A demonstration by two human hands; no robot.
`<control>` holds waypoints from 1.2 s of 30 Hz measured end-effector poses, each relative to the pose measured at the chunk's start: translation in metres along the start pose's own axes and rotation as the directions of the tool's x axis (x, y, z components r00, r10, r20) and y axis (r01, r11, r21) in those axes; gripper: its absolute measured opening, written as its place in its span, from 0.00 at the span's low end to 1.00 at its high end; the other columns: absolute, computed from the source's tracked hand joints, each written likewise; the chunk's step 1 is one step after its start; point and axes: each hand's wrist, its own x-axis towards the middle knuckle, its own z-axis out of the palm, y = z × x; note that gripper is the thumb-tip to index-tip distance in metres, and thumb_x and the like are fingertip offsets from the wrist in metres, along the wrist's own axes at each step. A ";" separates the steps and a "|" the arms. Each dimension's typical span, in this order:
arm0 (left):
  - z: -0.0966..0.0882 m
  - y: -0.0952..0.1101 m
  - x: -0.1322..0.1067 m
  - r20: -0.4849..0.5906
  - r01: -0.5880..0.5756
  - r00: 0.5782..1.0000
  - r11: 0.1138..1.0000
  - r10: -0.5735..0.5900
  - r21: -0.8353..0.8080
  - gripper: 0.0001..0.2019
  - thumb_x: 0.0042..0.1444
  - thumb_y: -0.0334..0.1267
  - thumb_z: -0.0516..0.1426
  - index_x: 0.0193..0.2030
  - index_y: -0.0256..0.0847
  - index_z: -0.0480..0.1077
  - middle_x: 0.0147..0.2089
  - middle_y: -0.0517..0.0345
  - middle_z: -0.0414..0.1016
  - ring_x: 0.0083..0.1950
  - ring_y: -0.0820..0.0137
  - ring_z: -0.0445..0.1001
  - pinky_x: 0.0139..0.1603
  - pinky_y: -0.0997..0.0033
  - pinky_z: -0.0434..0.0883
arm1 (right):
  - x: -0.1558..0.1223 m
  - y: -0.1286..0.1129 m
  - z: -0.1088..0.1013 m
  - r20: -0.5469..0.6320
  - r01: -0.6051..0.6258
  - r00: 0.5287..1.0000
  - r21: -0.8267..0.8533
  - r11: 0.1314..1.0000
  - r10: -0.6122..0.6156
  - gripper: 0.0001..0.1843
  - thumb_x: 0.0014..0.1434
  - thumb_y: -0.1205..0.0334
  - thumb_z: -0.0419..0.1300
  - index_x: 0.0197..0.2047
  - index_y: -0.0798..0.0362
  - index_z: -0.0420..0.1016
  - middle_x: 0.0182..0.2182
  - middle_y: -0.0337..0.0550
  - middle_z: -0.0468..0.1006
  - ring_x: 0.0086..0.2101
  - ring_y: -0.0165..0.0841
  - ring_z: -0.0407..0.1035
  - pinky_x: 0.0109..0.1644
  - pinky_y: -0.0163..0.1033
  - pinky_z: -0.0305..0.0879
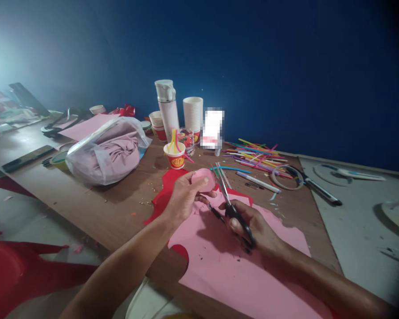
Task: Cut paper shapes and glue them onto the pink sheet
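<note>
My left hand (185, 195) pinches a small round pink paper piece (204, 179) between thumb and fingers, above the worktop. Black-handled scissors (231, 208) are in my right hand (252, 223), their blades pointing up and away, partly apart, just right of the round piece. Under both hands lies a large pink sheet (239, 266) with cut-out edges and small dark scraps on it. Red sheet material (168, 190) shows from beneath it. A black pen-like item (217, 213) appears between the hands; what supports it is hard to make out.
Behind the hands stand a paper cup (174, 156) with pipe cleaners, stacked cups (193, 116) and a white flask (168, 110). Colourful sticks (256, 155), a tape roll (287, 178) and a cutter (322, 190) lie right. A plastic bag (106, 155) of pink material sits left.
</note>
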 end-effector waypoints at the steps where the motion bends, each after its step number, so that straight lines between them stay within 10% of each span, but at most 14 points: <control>1: 0.001 0.001 -0.001 0.000 -0.005 1.000 1.000 0.005 0.006 0.13 0.45 0.40 0.61 0.34 0.34 0.66 0.23 0.58 0.72 0.22 0.71 0.73 0.18 0.77 0.68 | 0.000 -0.001 0.000 -0.007 0.006 1.000 -0.011 1.000 -0.006 0.23 0.53 0.45 0.57 0.44 0.54 0.65 0.24 0.37 0.65 0.23 0.27 0.56 0.22 0.31 0.52; 36: 0.015 -0.003 -0.010 -0.030 0.035 0.999 0.999 -0.033 0.039 0.08 0.47 0.39 0.58 0.30 0.35 0.68 0.24 0.59 0.70 0.23 0.76 0.70 0.20 0.80 0.67 | 0.000 0.005 -0.002 0.020 0.139 0.990 -0.177 0.974 -0.138 0.21 0.57 0.44 0.51 0.44 0.52 0.64 0.34 0.42 0.69 0.30 0.32 0.62 0.30 0.33 0.58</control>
